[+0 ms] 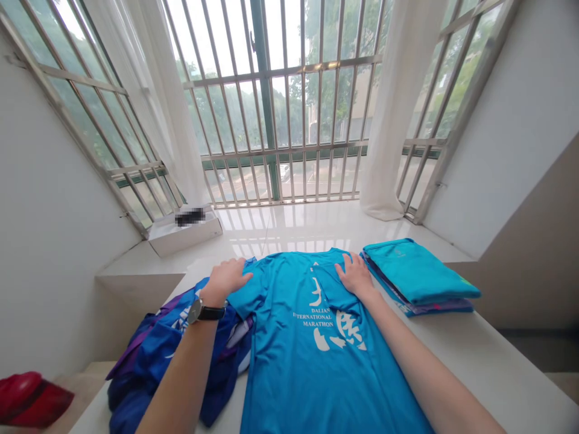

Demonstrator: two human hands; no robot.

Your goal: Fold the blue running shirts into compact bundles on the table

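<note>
A bright blue T-shirt (289,361) with white marathon lettering lies spread flat on the white ledge (488,361). My left hand (228,278), with a dark watch on its wrist, rests palm down on the shirt's left shoulder and sleeve, fingers slightly curled and flat. My right hand (355,276) lies flat and open on the shirt's right shoulder, where the right sleeve is folded in over the chest. Neither hand grips anything.
A pile of loose blue and purple garments (181,355) lies at the left of the shirt. A stack of folded teal shirts (418,277) sits to the right. A white box (183,232) stands by the barred window. A red object (27,398) lies at the lower left.
</note>
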